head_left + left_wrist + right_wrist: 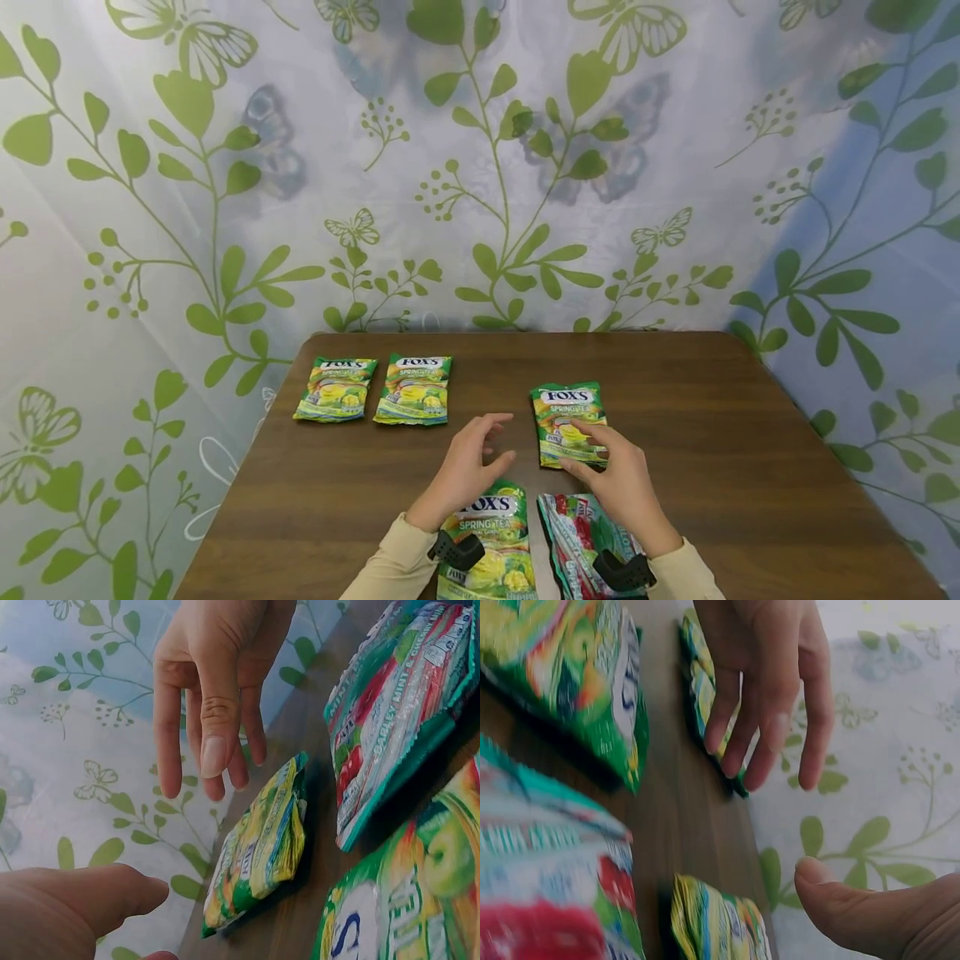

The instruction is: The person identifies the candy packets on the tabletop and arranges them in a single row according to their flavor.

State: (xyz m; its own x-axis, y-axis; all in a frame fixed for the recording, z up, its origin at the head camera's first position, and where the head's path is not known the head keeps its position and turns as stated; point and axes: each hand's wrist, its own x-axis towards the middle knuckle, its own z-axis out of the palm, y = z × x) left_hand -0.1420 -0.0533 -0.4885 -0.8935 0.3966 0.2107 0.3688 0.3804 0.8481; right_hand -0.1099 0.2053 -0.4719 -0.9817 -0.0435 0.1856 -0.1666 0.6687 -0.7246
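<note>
A small green and yellow FOX'S Spring Tea candy packet [558, 417] lies on the table [675, 400], right of centre. Over its lower right part hovers my right hand [621, 483], thumb and fingers spread; the left wrist view shows the fingertips apart from the packet [259, 851]. My left hand [465, 468] hangs in the air to the left, loosely bent and holding nothing. Below it lies a larger Spring Tea bag [487, 533], partly covered by the wrist. Beneath my right forearm is a red and teal mint and cherry candy bag [570, 525], partly hidden.
Two more small Spring Tea packets, one at the far left [336, 390] and another beside it [415, 390], lie side by side near the table's back edge. A curtain [502, 183] with green leaves and butterflies hangs behind the table and along its sides.
</note>
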